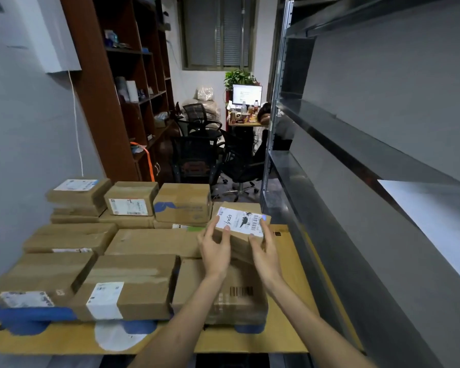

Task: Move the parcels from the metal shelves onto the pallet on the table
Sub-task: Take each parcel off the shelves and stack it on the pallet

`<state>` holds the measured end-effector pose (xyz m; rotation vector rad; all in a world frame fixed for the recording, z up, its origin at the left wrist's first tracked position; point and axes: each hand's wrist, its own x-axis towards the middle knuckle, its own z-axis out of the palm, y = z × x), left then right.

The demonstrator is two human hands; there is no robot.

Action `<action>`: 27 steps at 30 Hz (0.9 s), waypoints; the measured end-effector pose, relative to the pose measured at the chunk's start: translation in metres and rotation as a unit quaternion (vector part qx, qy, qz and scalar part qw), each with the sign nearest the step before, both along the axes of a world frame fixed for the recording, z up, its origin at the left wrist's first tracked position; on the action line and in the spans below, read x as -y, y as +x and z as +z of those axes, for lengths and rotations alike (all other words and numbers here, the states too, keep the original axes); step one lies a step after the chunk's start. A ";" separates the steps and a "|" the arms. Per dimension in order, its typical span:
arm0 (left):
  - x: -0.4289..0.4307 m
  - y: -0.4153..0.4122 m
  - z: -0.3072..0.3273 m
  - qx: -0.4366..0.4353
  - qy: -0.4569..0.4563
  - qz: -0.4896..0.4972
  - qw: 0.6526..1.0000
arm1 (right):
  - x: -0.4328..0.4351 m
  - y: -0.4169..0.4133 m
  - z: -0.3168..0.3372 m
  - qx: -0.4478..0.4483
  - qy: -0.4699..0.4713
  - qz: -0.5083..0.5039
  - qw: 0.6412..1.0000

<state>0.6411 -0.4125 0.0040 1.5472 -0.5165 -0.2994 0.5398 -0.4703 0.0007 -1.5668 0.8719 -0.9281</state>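
You've got the small labelled parcel point(241, 225) pinched between left hand point(215, 247) and right hand point(263, 247), tilted above the stacked parcels point(133, 285) on the pallet point(295, 264), seemingly unsupported underneath, so loosening early drops it off the right edge.

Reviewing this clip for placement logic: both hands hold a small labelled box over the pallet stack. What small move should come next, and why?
Probably lower the small box, gripped by the left hand and right hand, onto the barcoded parcel directly beneath. It is tilted above the stack, and that top looks flat and free.
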 end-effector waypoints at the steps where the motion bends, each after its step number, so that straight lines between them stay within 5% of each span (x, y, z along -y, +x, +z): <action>1: 0.014 0.003 0.000 -0.001 -0.001 0.014 1.000 | 0.010 0.007 -0.002 -0.003 0.000 -0.004 1.000; 12: 0.133 0.077 -0.029 0.004 0.031 -0.010 0.999 | 0.139 0.087 -0.014 -0.034 0.001 -0.020 0.999; 27: 0.163 0.110 -0.066 0.005 0.094 -0.044 0.995 | 0.193 0.138 -0.044 -0.075 0.053 -0.007 0.996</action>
